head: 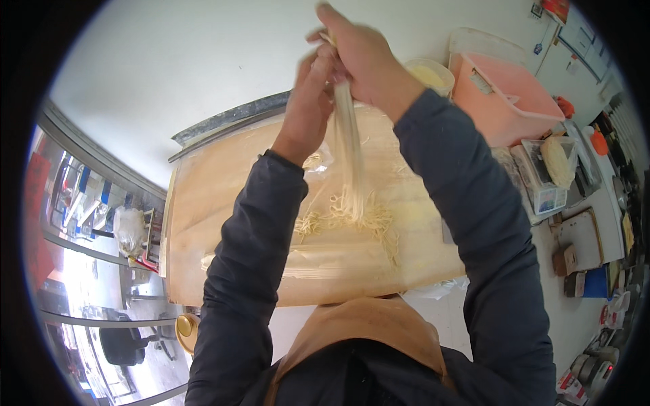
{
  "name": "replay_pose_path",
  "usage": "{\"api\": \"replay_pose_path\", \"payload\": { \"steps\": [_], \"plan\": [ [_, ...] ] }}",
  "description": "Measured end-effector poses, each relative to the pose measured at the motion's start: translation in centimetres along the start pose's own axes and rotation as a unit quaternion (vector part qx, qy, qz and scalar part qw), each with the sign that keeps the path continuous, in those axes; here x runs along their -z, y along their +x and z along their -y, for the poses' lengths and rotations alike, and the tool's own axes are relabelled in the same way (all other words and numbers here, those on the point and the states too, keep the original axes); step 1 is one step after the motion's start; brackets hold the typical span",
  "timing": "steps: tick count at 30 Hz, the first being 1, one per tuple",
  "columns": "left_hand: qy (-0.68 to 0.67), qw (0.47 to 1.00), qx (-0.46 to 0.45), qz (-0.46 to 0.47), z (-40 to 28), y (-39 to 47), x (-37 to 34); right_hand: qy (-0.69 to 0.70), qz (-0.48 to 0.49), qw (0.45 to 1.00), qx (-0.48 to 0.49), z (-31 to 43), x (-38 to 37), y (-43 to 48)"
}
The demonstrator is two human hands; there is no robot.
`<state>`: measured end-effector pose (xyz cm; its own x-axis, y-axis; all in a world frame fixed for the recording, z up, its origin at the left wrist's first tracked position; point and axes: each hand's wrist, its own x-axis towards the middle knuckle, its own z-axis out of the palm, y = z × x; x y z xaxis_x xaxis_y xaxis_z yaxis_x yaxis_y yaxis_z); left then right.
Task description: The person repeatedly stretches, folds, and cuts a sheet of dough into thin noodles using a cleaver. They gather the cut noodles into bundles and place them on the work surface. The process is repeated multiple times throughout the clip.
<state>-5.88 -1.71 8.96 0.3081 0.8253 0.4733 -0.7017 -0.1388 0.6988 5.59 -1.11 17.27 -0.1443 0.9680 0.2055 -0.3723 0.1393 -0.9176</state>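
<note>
Both hands are raised, close together, above a wooden work board [203, 203]. From between them hangs a long bundle of pale fresh noodles [348, 142], slightly blurred. My right hand [368, 63] is closed around the top of the bundle. Against it, my left hand [307, 101] grips the same strands, its fingertips partly hidden. The lower ends reach a loose tangle of noodles [376, 223] on the board. Nearer to me lies a long folded strip of dough [325, 261], its left part partly covered by my left sleeve. A small clear plastic bag [319, 160] with noodles rests beyond the tangle.
A pink plastic bin [508, 96] stands at the back right, beside a white bucket [431, 75] of pale yellow powder. Clear plastic containers [546, 177] sit to the right. A white wall [203, 56] rises behind the board, and glass panes [101, 284] line the left.
</note>
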Motion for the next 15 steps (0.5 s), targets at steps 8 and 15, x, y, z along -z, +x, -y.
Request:
{"api": "replay_pose_path", "payload": {
  "steps": [8, 15],
  "plan": [
    [0.247, 0.928, 0.262, 0.096, 4.8, -8.0, 7.1, -0.029, -0.02, 0.99, 0.136, 12.3, 0.1, 6.7],
    [0.138, 0.856, 0.48, -0.132, 12.7, -18.6, 12.2, -0.333, -0.075, 0.94, 0.018, -11.9, 17.8, 4.1]
  ]
}}
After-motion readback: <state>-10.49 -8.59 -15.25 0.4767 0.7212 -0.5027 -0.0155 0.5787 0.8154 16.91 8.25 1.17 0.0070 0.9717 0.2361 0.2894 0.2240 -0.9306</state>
